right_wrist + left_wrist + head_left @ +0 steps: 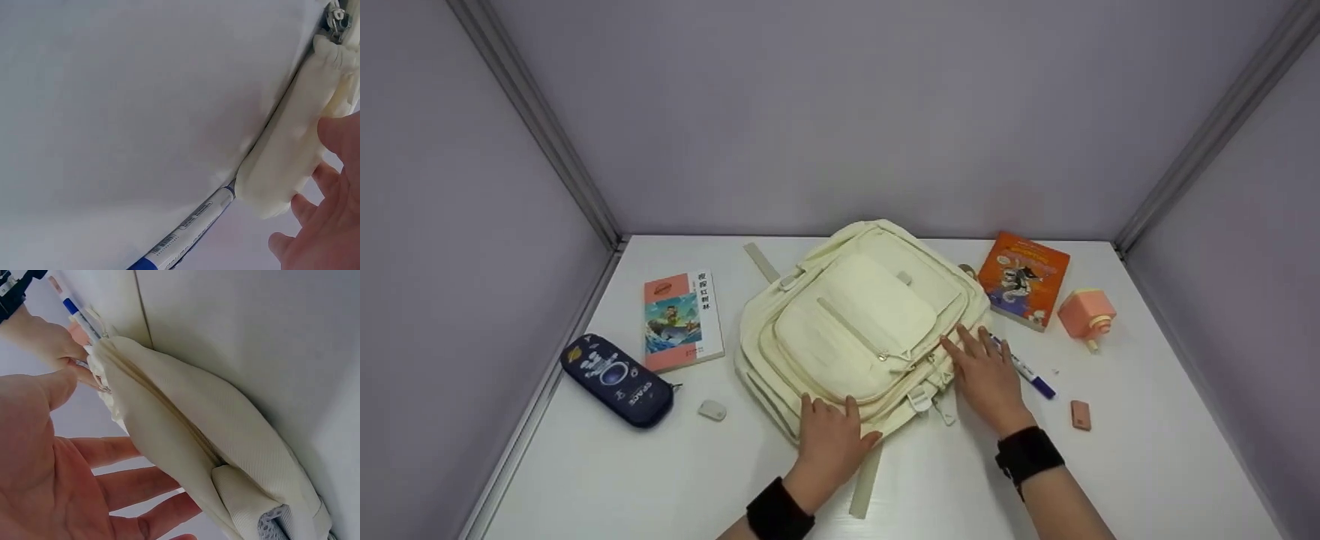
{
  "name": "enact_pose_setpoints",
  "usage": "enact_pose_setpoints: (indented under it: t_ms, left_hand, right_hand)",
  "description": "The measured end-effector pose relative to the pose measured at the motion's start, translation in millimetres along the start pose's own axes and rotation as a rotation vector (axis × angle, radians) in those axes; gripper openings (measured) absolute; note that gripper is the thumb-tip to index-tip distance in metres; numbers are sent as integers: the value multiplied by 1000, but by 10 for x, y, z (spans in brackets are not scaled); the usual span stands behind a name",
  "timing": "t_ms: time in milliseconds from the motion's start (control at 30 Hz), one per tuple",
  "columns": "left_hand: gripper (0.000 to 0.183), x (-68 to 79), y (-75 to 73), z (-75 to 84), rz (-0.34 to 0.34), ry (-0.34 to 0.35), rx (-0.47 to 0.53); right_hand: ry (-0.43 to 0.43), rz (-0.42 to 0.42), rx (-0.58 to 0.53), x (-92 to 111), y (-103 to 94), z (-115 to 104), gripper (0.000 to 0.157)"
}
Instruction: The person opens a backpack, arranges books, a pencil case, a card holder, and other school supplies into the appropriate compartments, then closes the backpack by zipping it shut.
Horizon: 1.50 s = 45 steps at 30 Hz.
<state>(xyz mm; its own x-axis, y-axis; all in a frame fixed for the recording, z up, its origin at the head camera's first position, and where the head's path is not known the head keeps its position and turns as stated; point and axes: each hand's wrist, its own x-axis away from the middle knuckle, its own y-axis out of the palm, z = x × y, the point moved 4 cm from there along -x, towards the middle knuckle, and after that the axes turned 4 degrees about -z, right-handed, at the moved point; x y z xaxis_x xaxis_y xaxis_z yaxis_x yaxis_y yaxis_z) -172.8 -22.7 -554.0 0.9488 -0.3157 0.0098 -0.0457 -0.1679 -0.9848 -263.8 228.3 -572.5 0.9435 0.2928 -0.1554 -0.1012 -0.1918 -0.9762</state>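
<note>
Across the middle of the worktop (660, 480) lies a cream backpack (859, 324). Toward 6 o'clock, the left hand (830, 435) touches its edge, fingers outstretched; at 4 o'clock, the right hand (988, 375), fingers spread, touches its side. Farther out sit a marker (1026, 369) near 4, a pink block (1086, 311) at 3, a pink-and-white book (682, 321) at 9.
</note>
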Motion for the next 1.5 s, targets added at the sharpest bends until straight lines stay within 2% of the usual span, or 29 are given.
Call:
enact_pose_setpoints:
  t_ms: [133,267,300,367,467,600,733,1033,1333,1500]
  left_hand:
    - [57,4,-67,-106,79,16,109]
    - [47,-130,-105,-441,187,-1,233]
    - [47,-185,-100,-546,194,-11,250]
    - [49,-308,-70,-754,189,-34,281]
    - [51,-480,24,-1021,131,-71,328]
    - [51,-580,192,-1201,21,-90,391]
    - [52,-558,293,-1219,-29,-81,444]
    - [50,-540,273,-1191,11,-96,437]
    - [49,-443,263,-979,49,-60,418]
    - [49,-375,251,-810,109,-19,368]
  right_hand:
    - [47,-23,-75,82,-151,-182,51]
    - [94,-45,-161,252,-332,-534,55]
    - [98,-59,-170,300,-359,-631,55]
    - [88,-106,-179,383,-381,-818,56]
    - [59,-217,-212,467,-312,-1031,59]
    - [43,-374,-283,521,-121,-1160,62]
    - [25,-426,-285,492,21,-1167,65]
    - [47,-402,-167,249,74,-923,66]
    - [37,-349,-64,79,71,-533,53]
    - [36,-311,-12,27,69,-341,51]
